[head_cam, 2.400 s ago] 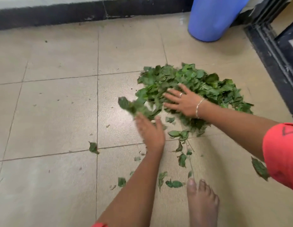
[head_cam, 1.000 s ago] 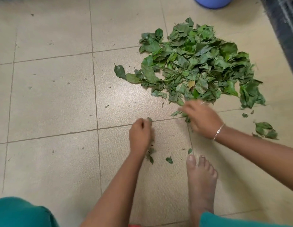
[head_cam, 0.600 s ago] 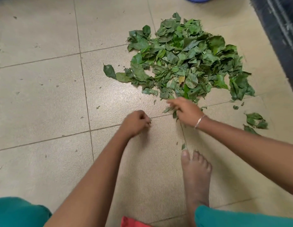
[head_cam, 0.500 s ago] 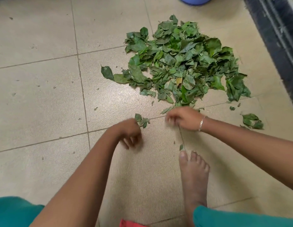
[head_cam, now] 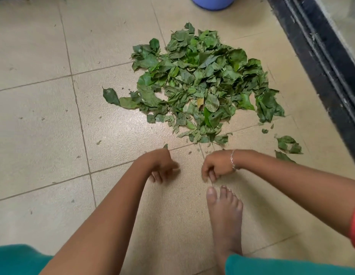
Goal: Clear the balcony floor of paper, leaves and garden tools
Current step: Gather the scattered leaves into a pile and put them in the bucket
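My left hand (head_cam: 160,165) and right hand (head_cam: 216,165) hang low, side by side and apart, wrists bent, fingers curled down (what they pinch, if anything, I cannot tell). My bare left arm (head_cam: 105,225) and right arm (head_cam: 291,185) reach forward. My bare foot (head_cam: 224,215) lies flat just below the right hand.

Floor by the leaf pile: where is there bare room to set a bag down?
The tiles left of the leaf pile and the left hand are bare but for specks. Crowded: between the pile and the door track, where stray leaves lie, and near the foot by the right hand.
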Demonstrator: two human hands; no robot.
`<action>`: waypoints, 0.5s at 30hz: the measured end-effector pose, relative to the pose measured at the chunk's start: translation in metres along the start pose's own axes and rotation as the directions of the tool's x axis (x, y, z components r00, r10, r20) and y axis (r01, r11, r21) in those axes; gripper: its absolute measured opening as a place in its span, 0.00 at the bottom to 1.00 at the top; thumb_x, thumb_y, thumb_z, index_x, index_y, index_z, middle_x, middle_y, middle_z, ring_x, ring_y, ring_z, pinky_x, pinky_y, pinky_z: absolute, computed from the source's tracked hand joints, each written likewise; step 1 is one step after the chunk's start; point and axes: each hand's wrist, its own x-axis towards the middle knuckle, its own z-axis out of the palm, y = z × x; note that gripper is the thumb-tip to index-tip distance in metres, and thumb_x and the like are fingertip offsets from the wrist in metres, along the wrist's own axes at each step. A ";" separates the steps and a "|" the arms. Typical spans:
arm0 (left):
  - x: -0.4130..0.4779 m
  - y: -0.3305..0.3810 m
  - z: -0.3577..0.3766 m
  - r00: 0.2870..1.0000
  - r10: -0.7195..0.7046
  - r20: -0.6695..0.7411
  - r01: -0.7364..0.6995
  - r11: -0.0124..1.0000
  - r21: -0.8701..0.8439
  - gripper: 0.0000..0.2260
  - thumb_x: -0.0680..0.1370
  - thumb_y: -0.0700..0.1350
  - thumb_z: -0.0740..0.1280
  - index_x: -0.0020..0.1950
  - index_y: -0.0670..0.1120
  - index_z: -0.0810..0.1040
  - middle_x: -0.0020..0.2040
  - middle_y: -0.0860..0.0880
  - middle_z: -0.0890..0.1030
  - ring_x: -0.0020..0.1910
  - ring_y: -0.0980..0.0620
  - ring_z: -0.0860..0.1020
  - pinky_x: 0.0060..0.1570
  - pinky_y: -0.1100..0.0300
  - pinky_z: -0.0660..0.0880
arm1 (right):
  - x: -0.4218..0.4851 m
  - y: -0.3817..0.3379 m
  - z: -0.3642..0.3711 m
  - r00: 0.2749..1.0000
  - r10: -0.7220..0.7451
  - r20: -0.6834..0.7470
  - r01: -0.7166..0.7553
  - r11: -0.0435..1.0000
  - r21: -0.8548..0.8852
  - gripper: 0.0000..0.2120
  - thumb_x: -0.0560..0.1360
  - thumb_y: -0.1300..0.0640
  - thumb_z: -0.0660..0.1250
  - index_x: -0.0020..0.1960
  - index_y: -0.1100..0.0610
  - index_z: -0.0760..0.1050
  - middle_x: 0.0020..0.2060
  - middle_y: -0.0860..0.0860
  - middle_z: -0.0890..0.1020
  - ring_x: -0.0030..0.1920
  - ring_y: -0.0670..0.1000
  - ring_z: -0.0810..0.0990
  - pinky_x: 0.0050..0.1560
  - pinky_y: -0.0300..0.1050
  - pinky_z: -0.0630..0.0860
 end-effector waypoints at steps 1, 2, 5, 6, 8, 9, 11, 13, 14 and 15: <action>0.002 0.000 0.002 1.000 0.014 0.006 -0.014 1.000 0.019 0.16 0.81 0.48 0.59 0.49 0.36 0.79 0.36 0.44 0.80 0.32 0.49 0.78 0.33 0.60 0.76 | 0.002 0.002 0.000 0.990 -0.037 -0.137 0.041 0.999 0.022 0.18 0.73 0.71 0.57 0.56 0.58 0.78 0.46 0.53 0.82 0.43 0.47 0.77 0.54 0.48 0.77; 0.006 0.002 0.003 0.997 0.045 -0.067 -0.044 0.999 0.015 0.15 0.81 0.47 0.59 0.49 0.36 0.79 0.37 0.44 0.80 0.33 0.48 0.78 0.34 0.59 0.75 | 0.002 0.006 -0.007 0.929 -0.036 -0.367 0.063 0.996 0.061 0.21 0.73 0.72 0.56 0.59 0.56 0.76 0.47 0.50 0.80 0.46 0.47 0.77 0.54 0.46 0.77; 0.014 0.003 -0.003 0.957 0.063 -0.282 -0.081 0.995 -0.052 0.14 0.81 0.44 0.59 0.46 0.35 0.78 0.38 0.41 0.80 0.35 0.45 0.78 0.37 0.56 0.77 | -0.008 0.025 -0.031 0.778 0.071 -0.624 0.139 0.949 0.282 0.21 0.72 0.75 0.54 0.55 0.58 0.77 0.46 0.50 0.79 0.47 0.49 0.79 0.49 0.45 0.78; 0.013 0.004 -0.006 0.979 0.033 -0.203 -0.051 0.995 -0.081 0.15 0.81 0.45 0.59 0.45 0.35 0.78 0.37 0.41 0.80 0.35 0.45 0.79 0.36 0.55 0.78 | -0.011 0.029 -0.031 0.858 0.074 -0.508 0.149 0.912 0.383 0.19 0.73 0.75 0.54 0.52 0.60 0.78 0.43 0.53 0.81 0.43 0.51 0.79 0.45 0.45 0.78; 0.009 0.008 -0.007 0.994 -0.072 0.082 0.073 0.997 -0.002 0.17 0.81 0.48 0.60 0.47 0.35 0.78 0.40 0.40 0.81 0.37 0.45 0.79 0.36 0.55 0.78 | -0.007 0.025 -0.018 0.988 0.005 -0.152 0.056 0.917 0.396 0.18 0.73 0.76 0.52 0.51 0.64 0.78 0.41 0.59 0.81 0.38 0.52 0.79 0.39 0.45 0.75; 0.011 0.010 -0.006 0.977 -0.116 0.177 0.101 0.990 0.094 0.18 0.80 0.50 0.61 0.49 0.35 0.79 0.44 0.40 0.82 0.40 0.44 0.80 0.37 0.54 0.78 | -0.002 0.022 -0.010 0.999 -0.006 -0.037 0.019 0.942 0.336 0.20 0.72 0.76 0.50 0.52 0.64 0.78 0.42 0.61 0.82 0.36 0.51 0.79 0.39 0.46 0.74; 0.020 0.020 -0.008 0.974 -0.111 0.196 0.063 0.970 0.234 0.17 0.80 0.50 0.62 0.53 0.36 0.79 0.50 0.39 0.83 0.45 0.44 0.81 0.43 0.53 0.77 | 0.011 0.020 -0.010 0.999 0.011 -0.039 0.002 0.951 0.311 0.23 0.72 0.76 0.49 0.55 0.62 0.77 0.41 0.60 0.82 0.33 0.48 0.79 0.37 0.44 0.73; 0.034 0.036 -0.018 0.993 0.002 0.114 -0.029 0.972 0.234 0.13 0.80 0.45 0.62 0.54 0.36 0.78 0.52 0.39 0.82 0.46 0.44 0.82 0.44 0.54 0.77 | 0.021 0.021 -0.035 0.980 0.023 -0.198 0.053 0.926 0.373 0.21 0.74 0.74 0.52 0.57 0.59 0.77 0.37 0.56 0.82 0.30 0.47 0.79 0.33 0.42 0.73; 0.040 0.045 -0.027 0.996 0.070 0.053 -0.080 0.975 0.205 0.11 0.80 0.43 0.62 0.53 0.36 0.78 0.51 0.40 0.83 0.43 0.45 0.82 0.42 0.56 0.77 | 0.024 0.021 -0.055 0.960 0.029 -0.278 0.078 0.928 0.365 0.20 0.75 0.73 0.53 0.57 0.58 0.77 0.37 0.55 0.82 0.30 0.47 0.79 0.32 0.40 0.73; 0.047 0.055 -0.038 0.990 0.141 -0.028 -0.134 0.973 0.187 0.09 0.79 0.41 0.63 0.52 0.36 0.78 0.49 0.40 0.83 0.39 0.47 0.82 0.39 0.58 0.77 | 0.027 0.022 -0.076 0.944 0.031 -0.328 0.091 0.931 0.352 0.19 0.75 0.72 0.54 0.58 0.57 0.76 0.37 0.55 0.81 0.30 0.47 0.79 0.31 0.39 0.73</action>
